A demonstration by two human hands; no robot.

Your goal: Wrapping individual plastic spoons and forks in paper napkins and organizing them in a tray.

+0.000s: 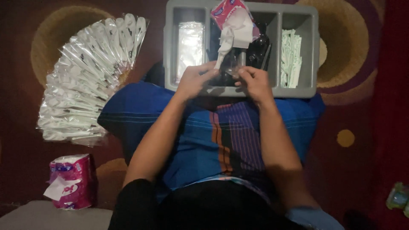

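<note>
White napkin (233, 34) pinched in our left hand (194, 80), right hand (254, 81) grips clear sleeve (233, 68); loose pinch risks napkin slipping into grey tray (306, 91).

— Where does the tray (170, 51) sit from your hands?

— Just beyond them, on your lap. Your left hand (194, 80) and right hand (254, 81) meet over its near edge, with a napkin (233, 35) just beyond them.

— And inside it?

— Flat sleeves (190, 44) lie in the compartment beyond your left hand, paper sticks (291, 57) in the one right of your right hand, and a tissue pack (226, 9) at the far side.

— Off the tray?

— Wrapped cutlery sets (87, 76) fan out on the floor well left of your left hand; another tissue pack (71, 181) lies nearer you, also left.
</note>
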